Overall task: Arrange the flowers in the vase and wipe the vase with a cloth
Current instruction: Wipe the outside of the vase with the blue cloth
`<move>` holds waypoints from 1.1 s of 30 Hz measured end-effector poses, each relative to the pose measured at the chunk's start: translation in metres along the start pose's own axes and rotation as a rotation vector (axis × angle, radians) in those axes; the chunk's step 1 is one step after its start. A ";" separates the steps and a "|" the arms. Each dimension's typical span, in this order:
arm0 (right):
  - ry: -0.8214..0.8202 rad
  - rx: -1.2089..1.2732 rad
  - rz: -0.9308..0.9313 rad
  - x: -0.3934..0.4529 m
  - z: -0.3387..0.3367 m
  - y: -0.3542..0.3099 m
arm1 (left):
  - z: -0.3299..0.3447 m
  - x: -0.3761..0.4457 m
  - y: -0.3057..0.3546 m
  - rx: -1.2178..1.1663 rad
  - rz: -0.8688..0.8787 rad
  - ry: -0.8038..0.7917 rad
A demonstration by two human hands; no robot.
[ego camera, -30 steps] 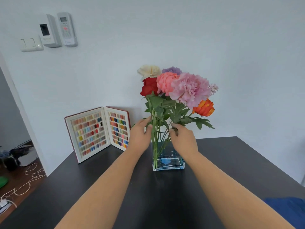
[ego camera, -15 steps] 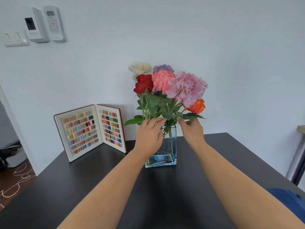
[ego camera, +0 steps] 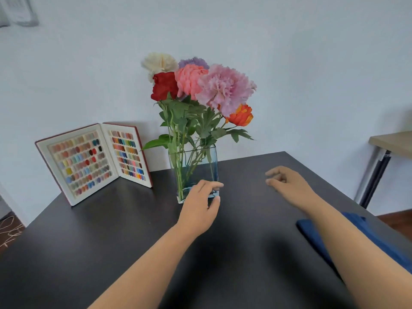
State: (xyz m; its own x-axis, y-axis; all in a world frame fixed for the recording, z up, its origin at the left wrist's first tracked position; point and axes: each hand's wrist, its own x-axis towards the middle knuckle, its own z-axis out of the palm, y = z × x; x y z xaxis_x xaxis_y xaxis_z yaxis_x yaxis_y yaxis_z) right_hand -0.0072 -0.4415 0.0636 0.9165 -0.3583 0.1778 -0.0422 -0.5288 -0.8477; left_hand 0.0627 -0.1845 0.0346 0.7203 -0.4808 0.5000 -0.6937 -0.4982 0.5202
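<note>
A square blue-tinted glass vase (ego camera: pixel 193 162) stands upright on the black table (ego camera: pixel 111 230) near the wall. It holds a bunch of flowers (ego camera: pixel 200 85): white, purple, red, coral, pink and orange heads on green stems. My left hand (ego camera: pixel 200 206) rests against the vase's lower front, fingers curved around its base corner. To the right of the vase my right hand (ego camera: pixel 287 181) hovers above the table, fingers loosely curled and holding nothing. A folded blue cloth (ego camera: pixel 316 233) lies on the table at the right, partly hidden under my right forearm.
An open display book of coloured nail samples (ego camera: pixel 93 159) stands at the back left of the table against the white wall. A second, lighter table (ego camera: pixel 392 143) with a dark leg is at the far right. Cables lie on the wooden floor at the left.
Both hands have left the stems and leaves. The left hand dropped to the vase's base; the right hand moved right and down, away from the flowers. The blue cloth is now more in view.
</note>
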 end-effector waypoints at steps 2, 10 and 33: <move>0.048 -0.041 0.025 -0.016 -0.026 0.019 | 0.023 -0.002 0.014 -0.011 0.019 -0.087; 0.160 -0.364 0.161 -0.061 -0.094 0.091 | 0.119 0.001 0.078 0.160 -0.076 -0.447; 0.339 -0.110 0.103 -0.094 -0.079 0.108 | 0.155 0.006 0.151 -0.655 -0.515 -0.151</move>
State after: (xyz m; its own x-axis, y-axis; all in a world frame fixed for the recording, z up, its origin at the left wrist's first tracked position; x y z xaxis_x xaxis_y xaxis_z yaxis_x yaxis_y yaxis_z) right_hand -0.1294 -0.5255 -0.0055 0.7219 -0.6391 0.2653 -0.1870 -0.5494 -0.8144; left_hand -0.0380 -0.3744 0.0084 0.9063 -0.4224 0.0170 -0.1048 -0.1854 0.9771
